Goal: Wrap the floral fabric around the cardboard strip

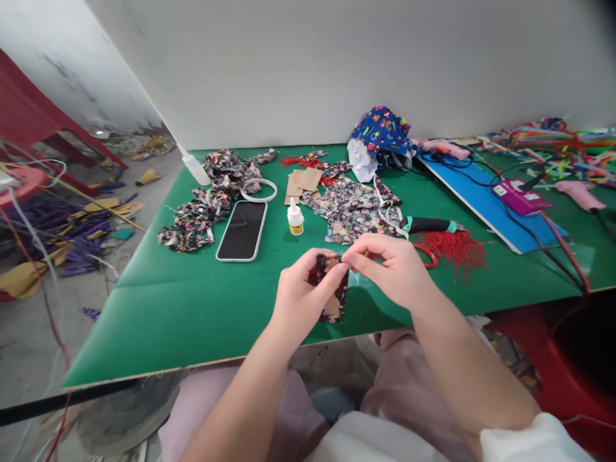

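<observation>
Near the front edge of the green table, my left hand [303, 285] grips a small cardboard piece edged with dark floral fabric [335, 309]. The thumb lies across its upper part, and brown card shows in the middle. My right hand [389, 266] pinches at the top right corner of that piece, thumb and forefinger together. Whether its fingertips hold the fabric edge or something smaller is hidden. Beyond my hands stands a small white glue bottle with a yellow label [295, 219]. Floral fabric pieces [353, 208] lie behind my right hand, close to plain cardboard rectangles [304, 182].
A phone [242, 231], a white ring [258, 190] and crumpled floral fabric [197, 215] lie at left. Right of my hands are a black-and-green handled tool [430, 224], red strings [452, 253], a blue board [474, 192], a purple device [522, 196] and pink glue guns [580, 194] with cables.
</observation>
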Motion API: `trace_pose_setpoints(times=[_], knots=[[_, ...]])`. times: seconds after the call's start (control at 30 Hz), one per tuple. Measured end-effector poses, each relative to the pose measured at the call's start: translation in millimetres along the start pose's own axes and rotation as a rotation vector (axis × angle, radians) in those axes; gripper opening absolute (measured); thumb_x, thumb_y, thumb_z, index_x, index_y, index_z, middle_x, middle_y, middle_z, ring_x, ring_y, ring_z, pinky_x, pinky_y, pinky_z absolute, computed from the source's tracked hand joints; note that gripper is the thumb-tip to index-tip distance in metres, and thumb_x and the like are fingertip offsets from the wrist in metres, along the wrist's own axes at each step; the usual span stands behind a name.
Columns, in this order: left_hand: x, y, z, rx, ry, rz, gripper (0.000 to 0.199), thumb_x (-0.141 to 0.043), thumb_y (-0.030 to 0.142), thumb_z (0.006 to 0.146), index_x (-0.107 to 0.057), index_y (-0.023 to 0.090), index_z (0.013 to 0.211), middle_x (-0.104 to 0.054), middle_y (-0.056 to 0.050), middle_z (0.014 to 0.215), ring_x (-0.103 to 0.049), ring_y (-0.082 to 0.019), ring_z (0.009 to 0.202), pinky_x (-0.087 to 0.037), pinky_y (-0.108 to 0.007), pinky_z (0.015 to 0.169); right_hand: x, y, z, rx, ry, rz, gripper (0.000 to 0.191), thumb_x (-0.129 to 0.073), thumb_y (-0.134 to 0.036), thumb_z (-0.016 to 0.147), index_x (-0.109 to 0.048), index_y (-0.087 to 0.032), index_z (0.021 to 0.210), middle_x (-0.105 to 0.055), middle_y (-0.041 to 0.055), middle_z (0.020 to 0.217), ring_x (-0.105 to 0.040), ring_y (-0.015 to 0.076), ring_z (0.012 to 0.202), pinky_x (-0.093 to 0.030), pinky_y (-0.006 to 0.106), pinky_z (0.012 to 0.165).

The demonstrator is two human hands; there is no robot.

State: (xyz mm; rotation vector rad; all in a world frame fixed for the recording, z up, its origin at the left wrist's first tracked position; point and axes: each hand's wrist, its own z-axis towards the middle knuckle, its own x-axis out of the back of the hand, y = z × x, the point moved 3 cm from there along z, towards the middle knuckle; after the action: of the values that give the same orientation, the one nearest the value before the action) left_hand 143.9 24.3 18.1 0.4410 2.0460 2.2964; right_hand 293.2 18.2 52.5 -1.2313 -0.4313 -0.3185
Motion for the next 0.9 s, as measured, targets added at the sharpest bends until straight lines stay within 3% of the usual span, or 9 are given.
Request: trace_pose_setpoints(times=[0.13, 0.27, 0.43, 0.6, 0.8, 0.9], knots=[[0.2, 2.8, 0.0, -0.025, 0.059, -0.020, 0.022, -0.061, 0.038, 0.078, -0.066, 0.016, 0.080, -0.064, 0.002, 0.065, -0.055, -0.008, 0.056, -0.043, -0.016, 0.052, -2.3, -1.1, 0.1, 0.013, -0.011, -0.023, 0.020, -0.057, -0.031, 0.084, -0.062, -0.018, 0.070, -0.058, -0.0021, 0.065, -0.051, 0.0073, 0.062, -0.038, 0.018, 0.054], [-0.1, 5.8, -2.8, 0.007, 0.113, -0.133, 0.018, -0.063, 0.033, 0.077, -0.068, 0.017, 0.084, -0.069, -0.001, 0.078, -0.061, -0.011, 0.068, -0.049, -0.019, 0.062, -2.7, -0.4, -0.3, -0.019, -0.033, -0.006, 0.022, -0.055, -0.034, 0.084, -0.063, -0.018, 0.071, -0.059, -0.0009, 0.066, -0.052, 0.0086, 0.062, -0.040, 0.020, 0.056], [1.6, 5.0, -5.2, 0.122, 0.149, -0.223, 0.018, -0.066, 0.034, 0.073, -0.068, 0.017, 0.078, -0.066, 0.002, 0.067, -0.059, -0.012, 0.060, -0.049, -0.021, 0.057, -6.8, 2.8, -0.8, -0.138, -0.117, 0.124, 0.022, -0.057, -0.038, 0.081, -0.065, -0.018, 0.076, -0.060, -0.0003, 0.068, -0.052, 0.0093, 0.059, -0.041, 0.020, 0.051], [3.8, 4.7, -3.5, 0.134, 0.198, -0.237, 0.015, -0.069, 0.030, 0.070, -0.065, 0.016, 0.072, -0.064, 0.003, 0.064, -0.058, -0.010, 0.057, -0.047, -0.019, 0.055, -12.4, 2.7, -1.0, -0.175, -0.094, 0.155, 0.018, -0.059, -0.035, 0.080, -0.064, -0.018, 0.075, -0.060, -0.0020, 0.064, -0.048, 0.0070, 0.052, -0.036, 0.018, 0.044], [-5.4, -1.1, 0.4, 0.285, -0.066, -0.488, 0.024, -0.054, 0.044, 0.082, -0.053, 0.021, 0.088, -0.066, 0.003, 0.065, -0.062, -0.012, 0.046, -0.049, -0.022, 0.043, -11.9, 8.9, -0.5, -0.183, -0.057, 0.192, 0.024, -0.058, -0.038, 0.081, -0.064, -0.017, 0.072, -0.060, -0.0014, 0.061, -0.053, 0.0091, 0.057, -0.042, 0.020, 0.053], [-3.6, -0.3, 2.0, 0.328, -0.088, -0.573, 0.024, -0.050, 0.044, 0.084, -0.050, 0.020, 0.090, -0.066, 0.003, 0.061, -0.061, -0.013, 0.042, -0.047, -0.020, 0.037, -6.5, 14.4, -1.1, -0.230, -0.066, 0.180, 0.031, -0.059, -0.045, 0.079, -0.066, -0.016, 0.071, -0.061, 0.0001, 0.062, -0.053, 0.0099, 0.057, -0.041, 0.022, 0.053]])
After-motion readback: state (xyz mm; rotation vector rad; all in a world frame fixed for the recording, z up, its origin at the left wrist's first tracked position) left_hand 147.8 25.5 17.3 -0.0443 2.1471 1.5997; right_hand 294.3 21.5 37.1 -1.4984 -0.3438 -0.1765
